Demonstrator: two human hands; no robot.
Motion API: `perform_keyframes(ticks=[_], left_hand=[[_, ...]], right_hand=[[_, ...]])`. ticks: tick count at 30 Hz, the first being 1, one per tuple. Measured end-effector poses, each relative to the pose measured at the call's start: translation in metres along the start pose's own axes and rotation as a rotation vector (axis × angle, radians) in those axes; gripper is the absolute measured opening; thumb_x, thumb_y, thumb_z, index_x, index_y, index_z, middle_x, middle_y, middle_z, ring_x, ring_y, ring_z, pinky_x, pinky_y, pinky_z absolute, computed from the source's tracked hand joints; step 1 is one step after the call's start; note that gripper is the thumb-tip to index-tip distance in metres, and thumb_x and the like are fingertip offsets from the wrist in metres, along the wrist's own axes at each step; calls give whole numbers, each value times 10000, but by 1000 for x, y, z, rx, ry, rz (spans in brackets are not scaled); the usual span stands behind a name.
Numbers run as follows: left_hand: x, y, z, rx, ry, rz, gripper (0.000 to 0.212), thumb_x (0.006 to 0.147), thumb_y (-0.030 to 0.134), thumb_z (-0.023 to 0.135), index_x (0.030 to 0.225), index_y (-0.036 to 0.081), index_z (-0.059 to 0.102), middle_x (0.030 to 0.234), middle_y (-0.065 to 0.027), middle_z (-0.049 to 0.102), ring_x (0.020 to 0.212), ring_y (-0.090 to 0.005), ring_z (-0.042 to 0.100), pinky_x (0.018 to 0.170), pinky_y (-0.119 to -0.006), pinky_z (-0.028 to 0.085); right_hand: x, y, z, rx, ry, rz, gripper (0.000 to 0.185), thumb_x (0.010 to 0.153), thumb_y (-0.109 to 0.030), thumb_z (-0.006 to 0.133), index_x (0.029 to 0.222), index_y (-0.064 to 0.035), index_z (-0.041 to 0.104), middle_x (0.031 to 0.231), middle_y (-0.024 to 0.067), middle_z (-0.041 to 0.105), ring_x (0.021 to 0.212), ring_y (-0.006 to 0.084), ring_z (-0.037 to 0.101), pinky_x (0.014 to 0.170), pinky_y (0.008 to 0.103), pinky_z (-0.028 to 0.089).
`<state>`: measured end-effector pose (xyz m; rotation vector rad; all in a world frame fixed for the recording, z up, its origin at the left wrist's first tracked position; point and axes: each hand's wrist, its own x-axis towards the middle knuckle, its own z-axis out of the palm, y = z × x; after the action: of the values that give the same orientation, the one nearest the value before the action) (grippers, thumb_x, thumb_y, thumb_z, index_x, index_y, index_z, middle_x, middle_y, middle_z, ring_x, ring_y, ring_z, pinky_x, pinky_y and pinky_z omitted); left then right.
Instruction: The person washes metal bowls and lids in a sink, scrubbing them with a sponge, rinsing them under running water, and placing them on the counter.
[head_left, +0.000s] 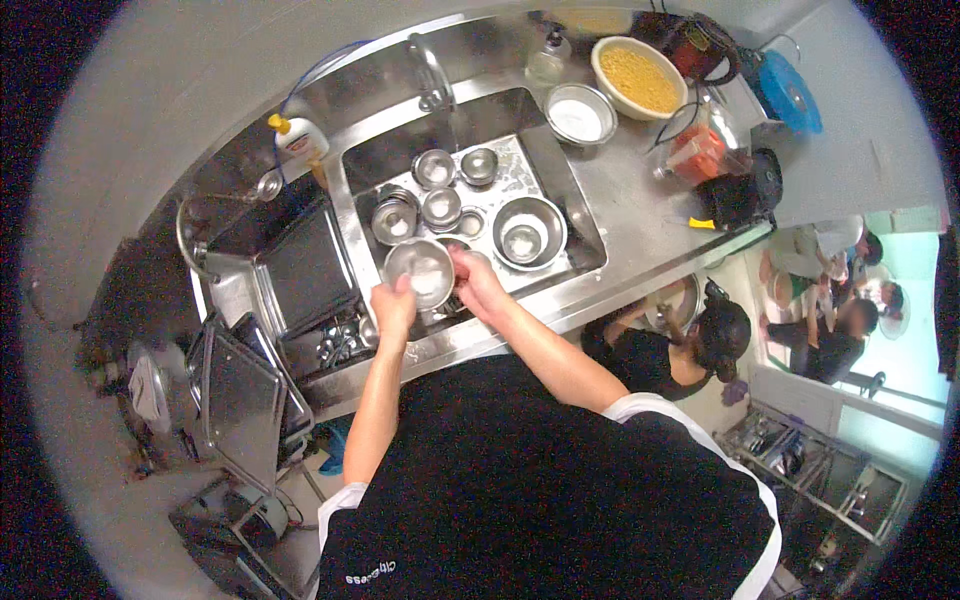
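Over the near left part of the stainless steel sink (581, 217), a round metal bowl (421, 276) is tilted so its inside faces me. My left hand (394, 306) grips its near rim with the thumb on the inside. At its right rim is my right hand (478, 279), slightly blurred, its fingers against the edge. Several small metal bowls, among them one wet bowl (434, 168) and a stacked one (394, 220), stand on the sink floor beyond my hands. A larger metal pot (529, 232) with a smaller bowl inside sits to the right.
A faucet (431, 71) rises behind the sink. A basin of yellow grains (641, 79), a metal bowl with white contents (579, 114) and a yellow-handled tool (702, 223) occupy the right counter. Trays (304, 259) fill the left basin. A person (675, 341) crouches at right.
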<state>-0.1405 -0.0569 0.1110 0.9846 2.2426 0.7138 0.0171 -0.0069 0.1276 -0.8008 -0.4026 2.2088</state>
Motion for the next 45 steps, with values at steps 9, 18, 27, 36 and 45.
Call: perform_keyframes(ticks=[9,18,27,36,45], left_hand=[[-23,-29,28,-189,-506,-123,398,893,327,522,1133,12,480,678,-56,557,578,-104,511,510,-254,397],[-81,-116,-23,-415,-120,-488,265,908,325,502,1008,92,579,665,17,511,463,-30,383,410,-193,282],[-68,-179,-52,-417,55,-492,261,866,281,522,819,41,614,666,-21,575,590,-104,508,541,-260,398],[68,-261,-54,210,57,-365,266,754,228,534,885,26,647,890,-202,637,876,-346,613,761,-415,483],[137,-431,73,616,-730,-425,735,682,560,596,1182,24,545,1238,-169,513,1139,-275,506,937,-355,408]], right_hand=[[53,16,-155,-1264,469,-37,226,738,-144,562,905,-1,619,810,201,635,776,251,638,676,343,474],[100,10,-315,-1702,911,-19,172,671,-180,548,731,-46,636,652,121,645,626,229,653,628,334,516],[105,-13,-343,-910,737,428,372,775,-126,490,1146,-93,489,907,114,614,583,154,564,490,296,499],[46,-32,-180,-658,529,316,134,815,-128,550,929,-122,479,604,31,539,542,157,568,492,283,493],[-13,2,-40,-817,459,209,108,836,-150,582,914,-114,517,817,13,569,661,129,569,653,294,497]])
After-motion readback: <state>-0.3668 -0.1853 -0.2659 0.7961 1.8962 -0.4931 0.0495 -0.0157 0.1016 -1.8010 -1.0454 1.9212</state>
